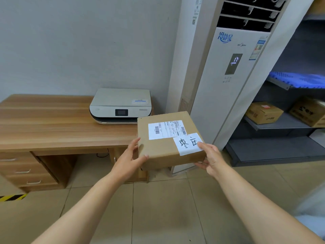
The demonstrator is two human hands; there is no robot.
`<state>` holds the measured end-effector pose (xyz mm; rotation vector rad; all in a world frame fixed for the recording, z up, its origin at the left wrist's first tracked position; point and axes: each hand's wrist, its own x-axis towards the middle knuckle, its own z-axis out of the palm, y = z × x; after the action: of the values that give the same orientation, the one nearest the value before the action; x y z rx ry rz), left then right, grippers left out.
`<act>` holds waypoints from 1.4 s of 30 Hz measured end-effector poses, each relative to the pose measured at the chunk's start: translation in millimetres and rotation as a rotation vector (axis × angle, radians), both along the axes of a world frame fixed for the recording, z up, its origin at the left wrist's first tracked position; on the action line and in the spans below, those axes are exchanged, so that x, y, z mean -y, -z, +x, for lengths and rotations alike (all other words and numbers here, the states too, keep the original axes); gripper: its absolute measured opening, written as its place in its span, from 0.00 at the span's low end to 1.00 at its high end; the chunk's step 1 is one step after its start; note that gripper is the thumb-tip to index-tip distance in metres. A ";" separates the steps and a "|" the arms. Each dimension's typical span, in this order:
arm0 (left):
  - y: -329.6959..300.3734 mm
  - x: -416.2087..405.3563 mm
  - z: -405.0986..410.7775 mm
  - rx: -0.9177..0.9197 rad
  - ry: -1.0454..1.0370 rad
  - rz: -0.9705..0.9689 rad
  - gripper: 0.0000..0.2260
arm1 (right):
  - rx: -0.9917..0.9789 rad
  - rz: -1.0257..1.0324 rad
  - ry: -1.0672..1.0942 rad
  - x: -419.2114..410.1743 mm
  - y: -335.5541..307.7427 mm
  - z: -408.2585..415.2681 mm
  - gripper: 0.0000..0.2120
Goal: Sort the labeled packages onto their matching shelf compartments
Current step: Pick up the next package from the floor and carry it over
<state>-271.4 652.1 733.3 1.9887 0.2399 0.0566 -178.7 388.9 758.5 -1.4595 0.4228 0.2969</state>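
I hold a brown cardboard package [163,148] in front of me with both hands, its top facing up. It carries a printed shipping label and a white handwritten label near its front right corner. My left hand [131,158] grips its left front edge, thumb on top. My right hand [210,156] grips the front right corner, thumb on the handwritten label. A grey metal shelf [274,127] stands at the right, with two cardboard boxes [263,112] on one level and a blue sheet on the level above.
A wooden desk [52,124] with drawers stands at the left, a white printer [121,105] on its right end. A tall white floor air conditioner [228,76] stands between desk and shelf. Beige tiled floor lies below, with yellow-black tape at the far left.
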 end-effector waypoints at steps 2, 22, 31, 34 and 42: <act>-0.1 -5.7 3.9 0.006 -0.060 0.112 0.33 | 0.018 0.033 0.006 0.0 -3.3 2.4 0.23; -30.8 -101.5 -4.5 -0.121 0.043 -0.101 0.21 | 0.212 0.248 -0.143 -50.3 -42.0 22.0 0.36; -29.6 -134.6 -31.8 -0.178 0.093 -0.236 0.37 | 0.265 0.240 -0.196 -91.0 -45.8 33.7 0.30; -29.7 -143.1 -32.7 -0.156 0.032 -0.271 0.40 | 0.261 0.245 -0.192 -104.4 -48.1 41.1 0.28; -22.0 -168.1 -14.5 -0.086 -0.185 -0.445 0.42 | 0.229 0.293 -0.253 -160.8 -41.2 82.8 0.31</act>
<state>-286.0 820.2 755.4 1.5241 0.4517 0.0325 -95.8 549.7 799.7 -1.2400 0.0061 0.3722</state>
